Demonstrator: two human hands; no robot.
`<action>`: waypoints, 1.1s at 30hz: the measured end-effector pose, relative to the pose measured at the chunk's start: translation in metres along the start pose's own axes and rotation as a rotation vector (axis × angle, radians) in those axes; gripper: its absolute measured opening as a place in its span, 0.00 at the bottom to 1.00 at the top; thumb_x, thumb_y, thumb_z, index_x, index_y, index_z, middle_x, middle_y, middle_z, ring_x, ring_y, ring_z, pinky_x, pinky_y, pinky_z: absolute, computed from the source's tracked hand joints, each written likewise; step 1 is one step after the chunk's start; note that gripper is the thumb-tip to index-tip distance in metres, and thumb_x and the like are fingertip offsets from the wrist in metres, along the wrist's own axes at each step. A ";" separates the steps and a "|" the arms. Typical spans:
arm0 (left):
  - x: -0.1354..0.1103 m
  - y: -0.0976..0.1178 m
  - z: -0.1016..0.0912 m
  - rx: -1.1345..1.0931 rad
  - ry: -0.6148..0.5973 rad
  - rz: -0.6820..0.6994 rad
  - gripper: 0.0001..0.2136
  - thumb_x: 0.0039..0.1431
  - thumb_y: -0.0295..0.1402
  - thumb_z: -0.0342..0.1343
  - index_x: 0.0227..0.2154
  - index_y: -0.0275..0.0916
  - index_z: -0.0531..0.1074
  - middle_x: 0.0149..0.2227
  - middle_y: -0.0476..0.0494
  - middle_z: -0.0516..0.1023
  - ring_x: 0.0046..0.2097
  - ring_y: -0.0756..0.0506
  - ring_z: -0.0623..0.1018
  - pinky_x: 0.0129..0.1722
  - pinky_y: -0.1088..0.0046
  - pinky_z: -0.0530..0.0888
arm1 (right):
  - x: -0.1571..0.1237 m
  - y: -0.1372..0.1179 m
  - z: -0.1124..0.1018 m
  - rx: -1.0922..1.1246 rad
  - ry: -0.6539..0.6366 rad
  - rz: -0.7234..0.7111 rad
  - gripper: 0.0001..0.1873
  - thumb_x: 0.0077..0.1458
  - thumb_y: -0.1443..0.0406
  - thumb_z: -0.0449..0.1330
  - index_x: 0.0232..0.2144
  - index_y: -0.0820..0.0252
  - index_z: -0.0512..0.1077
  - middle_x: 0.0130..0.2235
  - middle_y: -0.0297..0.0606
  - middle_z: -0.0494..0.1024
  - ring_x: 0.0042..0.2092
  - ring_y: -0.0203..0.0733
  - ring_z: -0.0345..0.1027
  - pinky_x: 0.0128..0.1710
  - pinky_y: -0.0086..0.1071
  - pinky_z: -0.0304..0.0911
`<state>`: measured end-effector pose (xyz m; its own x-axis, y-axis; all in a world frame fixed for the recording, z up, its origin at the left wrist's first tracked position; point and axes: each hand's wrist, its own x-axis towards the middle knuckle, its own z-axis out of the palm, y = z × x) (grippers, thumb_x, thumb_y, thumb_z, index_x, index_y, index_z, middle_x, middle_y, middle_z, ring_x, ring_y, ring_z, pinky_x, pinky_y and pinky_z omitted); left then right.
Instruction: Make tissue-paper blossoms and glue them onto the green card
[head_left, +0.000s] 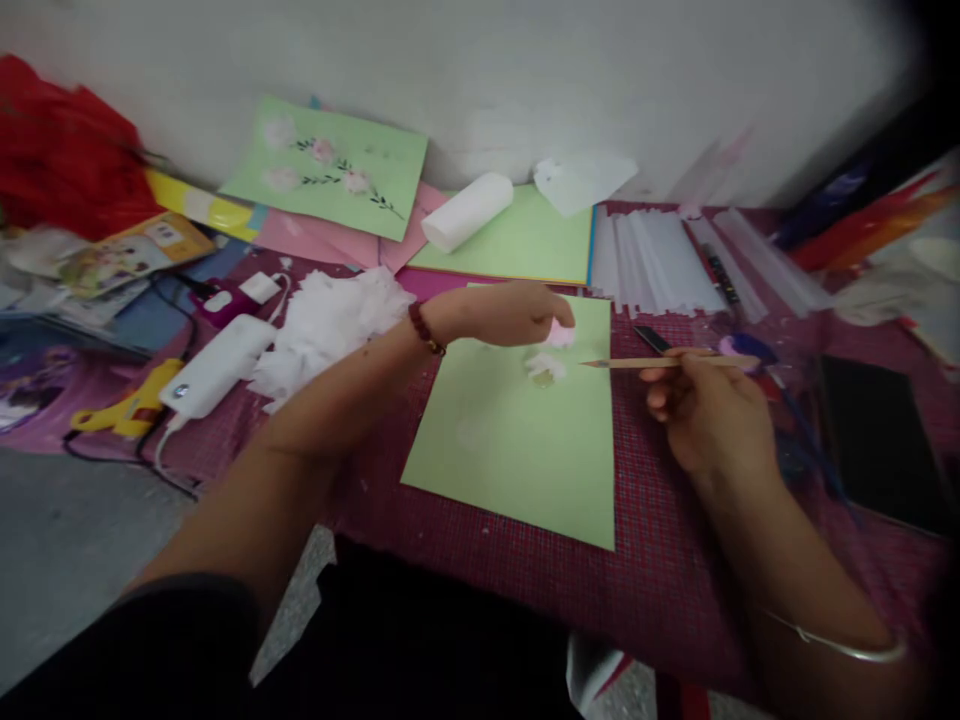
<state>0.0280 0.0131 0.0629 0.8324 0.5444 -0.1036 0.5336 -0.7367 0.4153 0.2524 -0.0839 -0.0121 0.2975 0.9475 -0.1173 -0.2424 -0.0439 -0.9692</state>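
Observation:
A light-green sheet of paper (495, 450) lies on the dark red checked tabletop. Near its upper right is a small pink paper flower (560, 334), with a white paper flower (546, 366) just below it. My left hand (514, 312) reaches over the sheet, fingers curled and closed at the pink flower; the thumb is hidden. My right hand (712, 405) grips a wooden pencil (637, 364) between thumb and fingers. The pencil lies nearly level, its point directed left over the sheet's right edge, beside the white flower.
White tissue (330, 320) is heaped left of the sheet. Behind it lie a flower-decorated green card (330, 165) and a white roll (466, 212). Clear glue sticks (660, 265) and a dark tablet-like slab (881, 435) are right; a yellow glue gun (135, 400) and white power bank (217, 365) left.

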 end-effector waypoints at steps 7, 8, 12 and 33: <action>-0.084 0.016 0.008 0.052 -0.135 -0.185 0.11 0.52 0.29 0.54 0.38 0.37 0.76 0.30 0.47 0.77 0.29 0.51 0.71 0.31 0.75 0.64 | -0.011 0.000 0.008 -0.035 -0.197 0.011 0.03 0.52 0.65 0.60 0.30 0.58 0.71 0.24 0.37 0.75 0.19 0.34 0.63 0.17 0.30 0.51; -0.094 0.017 0.019 0.050 -0.145 -0.204 0.12 0.51 0.30 0.55 0.40 0.36 0.75 0.32 0.46 0.77 0.31 0.50 0.72 0.31 0.75 0.64 | -0.012 0.001 0.009 -0.049 -0.216 0.011 0.04 0.51 0.64 0.60 0.30 0.58 0.71 0.24 0.37 0.75 0.19 0.34 0.63 0.17 0.29 0.51; -0.112 0.012 0.060 0.053 -0.001 -0.250 0.14 0.47 0.33 0.58 0.39 0.35 0.71 0.37 0.42 0.74 0.36 0.47 0.72 0.34 0.74 0.67 | -0.011 0.006 0.007 -0.100 -0.261 -0.013 0.08 0.51 0.58 0.61 0.30 0.56 0.71 0.24 0.34 0.75 0.19 0.34 0.62 0.16 0.28 0.53; -0.029 0.015 0.035 -0.521 0.158 -0.317 0.04 0.46 0.27 0.53 0.23 0.34 0.72 0.19 0.51 0.68 0.22 0.55 0.63 0.21 0.78 0.58 | -0.009 0.006 0.011 -0.155 -0.154 -0.150 0.10 0.55 0.58 0.59 0.34 0.60 0.69 0.26 0.33 0.76 0.19 0.31 0.64 0.17 0.25 0.58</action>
<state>0.0174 -0.0275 0.0404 0.5924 0.7864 -0.1752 0.5741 -0.2594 0.7766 0.2375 -0.0893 -0.0147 0.1726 0.9836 0.0532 -0.0586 0.0642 -0.9962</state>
